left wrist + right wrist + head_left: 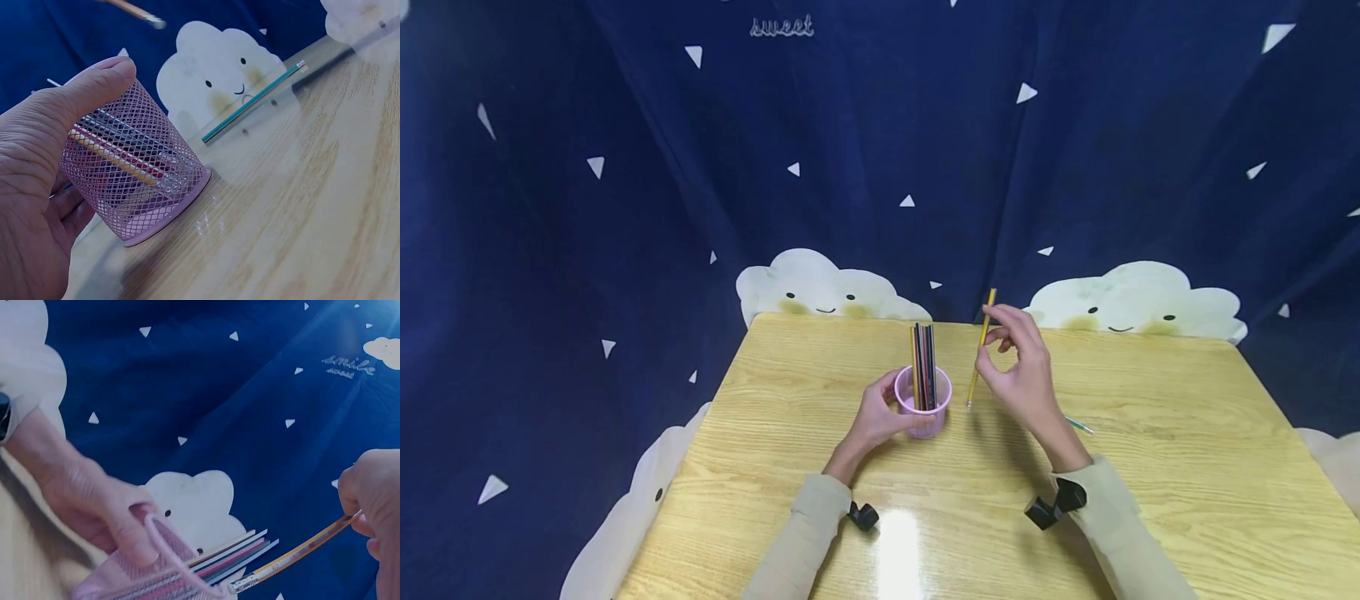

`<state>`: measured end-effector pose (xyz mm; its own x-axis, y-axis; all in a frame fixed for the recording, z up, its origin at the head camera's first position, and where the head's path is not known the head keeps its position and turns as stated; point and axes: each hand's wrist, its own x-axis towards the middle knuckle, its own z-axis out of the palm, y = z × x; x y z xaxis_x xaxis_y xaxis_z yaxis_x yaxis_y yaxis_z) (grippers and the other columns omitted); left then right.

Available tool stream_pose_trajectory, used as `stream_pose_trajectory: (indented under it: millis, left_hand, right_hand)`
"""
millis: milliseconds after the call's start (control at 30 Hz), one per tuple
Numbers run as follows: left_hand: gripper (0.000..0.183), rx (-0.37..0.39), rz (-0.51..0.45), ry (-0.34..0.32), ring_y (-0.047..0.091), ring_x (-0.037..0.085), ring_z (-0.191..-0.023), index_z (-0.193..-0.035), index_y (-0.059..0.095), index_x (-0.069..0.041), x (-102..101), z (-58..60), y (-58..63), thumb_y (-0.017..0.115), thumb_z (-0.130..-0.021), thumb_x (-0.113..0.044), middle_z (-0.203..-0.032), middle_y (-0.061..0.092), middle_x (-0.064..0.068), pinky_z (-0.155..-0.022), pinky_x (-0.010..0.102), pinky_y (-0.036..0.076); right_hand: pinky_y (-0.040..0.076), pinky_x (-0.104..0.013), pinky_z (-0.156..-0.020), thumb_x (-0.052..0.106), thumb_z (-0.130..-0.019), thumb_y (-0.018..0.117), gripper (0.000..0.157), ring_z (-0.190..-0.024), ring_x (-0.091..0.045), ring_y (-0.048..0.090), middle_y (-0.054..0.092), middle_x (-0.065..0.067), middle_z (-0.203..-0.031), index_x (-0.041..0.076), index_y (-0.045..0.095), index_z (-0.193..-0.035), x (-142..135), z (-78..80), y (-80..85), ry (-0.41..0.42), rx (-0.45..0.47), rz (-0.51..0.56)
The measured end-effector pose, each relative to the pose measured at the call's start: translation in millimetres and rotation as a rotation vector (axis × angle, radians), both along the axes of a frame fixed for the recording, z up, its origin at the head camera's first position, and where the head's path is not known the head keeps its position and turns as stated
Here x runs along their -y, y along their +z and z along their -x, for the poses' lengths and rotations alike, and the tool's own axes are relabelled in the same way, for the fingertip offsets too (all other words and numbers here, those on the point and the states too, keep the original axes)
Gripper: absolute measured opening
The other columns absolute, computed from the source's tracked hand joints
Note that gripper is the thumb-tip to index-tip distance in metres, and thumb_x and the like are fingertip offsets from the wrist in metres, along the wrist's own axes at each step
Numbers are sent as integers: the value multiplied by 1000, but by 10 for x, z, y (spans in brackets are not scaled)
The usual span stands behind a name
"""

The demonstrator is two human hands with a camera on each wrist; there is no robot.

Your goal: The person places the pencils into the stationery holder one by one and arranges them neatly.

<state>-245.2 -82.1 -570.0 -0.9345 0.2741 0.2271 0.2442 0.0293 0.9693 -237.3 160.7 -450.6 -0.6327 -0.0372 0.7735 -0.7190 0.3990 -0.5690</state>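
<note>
My left hand (880, 414) grips a pink mesh pencil cup (140, 156), the thumb lying across its rim. Several pencils (923, 367) stand in the cup, among them yellow, red and dark ones. Just right of the cup, my right hand (1021, 362) pinches a yellow pencil (981, 350) between thumb and fingers above the table. Its eraser end points down toward the cup in the right wrist view. A green pencil (253, 103) lies on the table, partly hidden behind the right wrist in the head view.
The wooden table (790, 375) reaches out on both sides of the hands. Behind it hangs a dark blue curtain (865, 125) with white triangles and smiling clouds. A bright light reflection shows on the tabletop near the left forearm.
</note>
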Motion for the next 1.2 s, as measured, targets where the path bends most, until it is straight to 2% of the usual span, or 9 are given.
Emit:
stream_pose_trajectory:
  millis: [167,333,400,467,633,733,933,1200]
  left_hand:
    - [86,-14,2,7,66,31,-120,-144,59,-6,-3,-11,3,97,-67,-2,-135,68,14,-108,45,53]
    - [85,-26,14,10,67,29,-118,-144,60,-8,-5,-12,-12,97,-67,-6,-133,70,10,-106,46,54]
    - [86,-28,14,8,67,29,-118,-144,60,-8,-8,-9,-17,97,-67,-7,-133,69,10,-106,46,54]
    - [85,-28,11,5,66,31,-119,-144,59,-7,-10,-9,-16,97,-68,-6,-134,69,12,-107,48,53]
    - [83,-30,2,1,66,33,-120,-144,59,-5,-9,-6,-9,96,-69,-5,-135,68,15,-108,51,52]
    - [82,-31,-11,-3,65,35,-120,-143,59,-4,-3,-1,-12,95,-69,-3,-135,68,16,-109,53,51]
    - [82,-35,-19,-8,65,36,-119,-143,60,-3,9,1,-15,95,-69,-1,-134,68,16,-108,54,52]
    - [83,-19,-19,-5,65,33,-120,-143,59,-3,6,-5,-5,94,-68,0,-135,68,16,-109,48,52]
  right_hand:
    - [48,-31,-69,-20,-75,70,59,-80,-34,65,60,-25,-130,-4,66,-132,177,42,123,15,-30,49]
    - [49,-39,-66,-28,-71,68,58,-77,-44,64,58,-35,-124,-13,64,-126,369,-17,200,20,-39,57]
    - [49,-41,-66,-30,-69,68,59,-77,-45,65,58,-36,-123,-13,64,-125,412,-13,144,26,-36,45]
    - [49,-40,-65,-30,-69,70,60,-77,-43,66,58,-34,-123,-12,64,-126,425,37,9,35,-25,28]
    - [49,-29,-68,-25,-69,74,62,-78,-34,69,60,-25,-123,-6,65,-128,410,199,-367,49,20,-27]
    - [52,-32,-69,-21,-73,74,61,-81,-31,70,62,-22,-122,-4,65,-130,407,234,-492,71,56,-51]
    - [57,-39,-70,-16,-79,72,58,-85,-27,72,64,-17,-121,0,64,-134,431,237,-592,99,105,-117]
    - [57,-50,-74,-11,-84,72,48,-90,-24,71,65,-16,-118,3,68,-131,476,200,-567,99,205,-218]
